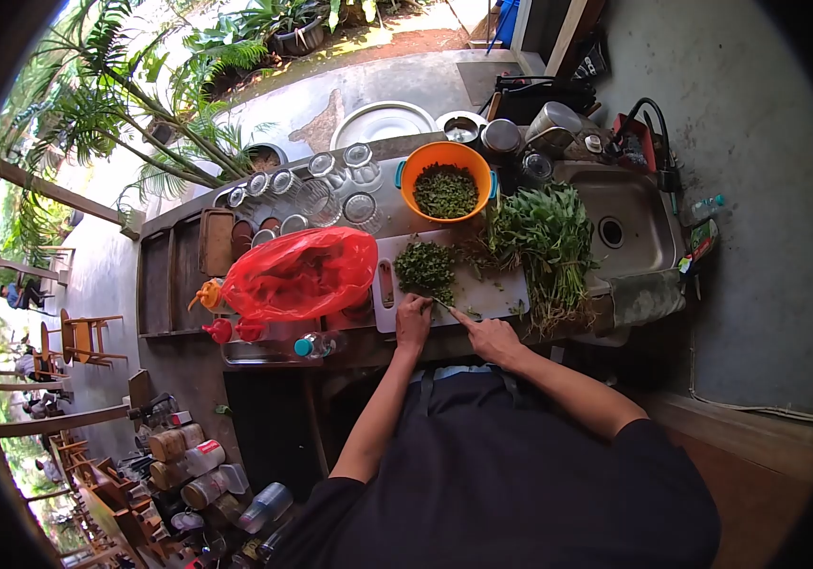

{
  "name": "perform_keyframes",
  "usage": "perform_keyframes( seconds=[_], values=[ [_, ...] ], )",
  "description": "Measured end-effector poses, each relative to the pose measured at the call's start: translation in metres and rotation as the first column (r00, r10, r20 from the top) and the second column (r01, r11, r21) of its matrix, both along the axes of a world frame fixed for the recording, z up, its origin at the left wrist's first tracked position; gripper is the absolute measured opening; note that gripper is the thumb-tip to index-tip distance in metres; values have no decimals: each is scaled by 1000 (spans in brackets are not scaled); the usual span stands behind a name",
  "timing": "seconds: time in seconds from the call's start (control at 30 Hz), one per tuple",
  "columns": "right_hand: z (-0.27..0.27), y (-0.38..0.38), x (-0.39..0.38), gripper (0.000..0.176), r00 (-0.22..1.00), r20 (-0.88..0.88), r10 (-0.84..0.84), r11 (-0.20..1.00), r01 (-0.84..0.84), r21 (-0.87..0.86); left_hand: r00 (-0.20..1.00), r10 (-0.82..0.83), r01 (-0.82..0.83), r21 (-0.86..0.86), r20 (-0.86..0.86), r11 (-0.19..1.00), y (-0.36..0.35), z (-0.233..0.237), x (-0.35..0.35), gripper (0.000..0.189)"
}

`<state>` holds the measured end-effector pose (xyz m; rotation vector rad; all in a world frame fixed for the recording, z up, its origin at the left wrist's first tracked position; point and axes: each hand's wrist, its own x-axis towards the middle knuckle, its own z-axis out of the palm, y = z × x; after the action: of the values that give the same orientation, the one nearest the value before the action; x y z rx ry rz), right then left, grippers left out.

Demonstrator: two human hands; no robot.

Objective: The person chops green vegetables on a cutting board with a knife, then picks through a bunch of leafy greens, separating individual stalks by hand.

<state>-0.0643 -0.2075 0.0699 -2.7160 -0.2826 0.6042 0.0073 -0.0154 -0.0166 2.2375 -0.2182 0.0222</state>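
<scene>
A white cutting board (492, 301) lies at the counter's front edge with a heap of chopped greens (426, 269) on its left part. My right hand (492, 339) is closed round a knife (445, 306), whose blade points left toward the heap. Just below the heap, my left hand (413, 321) has its fingers bent and pressed together at the blade's tip; what they hold, if anything, is too small to make out. Uncut leafy greens with roots (547, 242) lie against the board's right side. Behind the board stands an orange colander (412, 180) holding chopped leaves.
A red plastic bag (307, 275) sits left of the board, with upturned glasses (362, 210) behind it. At the front edge lies a bottle with a teal cap (305, 346). A metal sink (648, 251) is at the right, a grey cloth (648, 299) on its front rim.
</scene>
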Motion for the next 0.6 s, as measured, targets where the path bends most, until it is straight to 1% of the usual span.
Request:
perform_keyframes(
  seconds=[0.17, 0.3, 0.37, 0.47, 0.5, 0.57, 0.6],
  values=[
    [6, 9, 1, 70, 998, -39, -42, 999, 41, -17, 1000, -8, 8, 11, -6, 1000, 0, 1, 0, 9],
    [-15, 12, -1, 73, 998, -46, -49, 999, 49, -11, 1000, -12, 12, 10, -20, 1000, 0, 1, 0, 10],
    [-26, 11, -2, 75, 999, 6, -50, 998, 50, 30, 1000, -16, 16, 6, -18, 1000, 0, 2, 0, 10],
    [-39, 5, 0, 75, 997, 1, -73, 996, 73, 45, 1000, -7, 7, 10, -30, 1000, 0, 1, -1, 11],
    [-49, 2, -2, 75, 997, -1, -75, 996, 75, 46, 1000, -10, 10, 24, -6, 1000, 0, 2, -1, 11],
    [-58, -1, -4, 73, 995, 80, -52, 997, 46, 68, 1000, -21, 20, 39, 20, 999, -2, 2, -2, 10],
    [-57, -2, -4, 73, 995, 81, -56, 996, 51, 68, 1000, -8, 8, 27, 3, 1000, -2, 1, -2, 10]
  ],
)
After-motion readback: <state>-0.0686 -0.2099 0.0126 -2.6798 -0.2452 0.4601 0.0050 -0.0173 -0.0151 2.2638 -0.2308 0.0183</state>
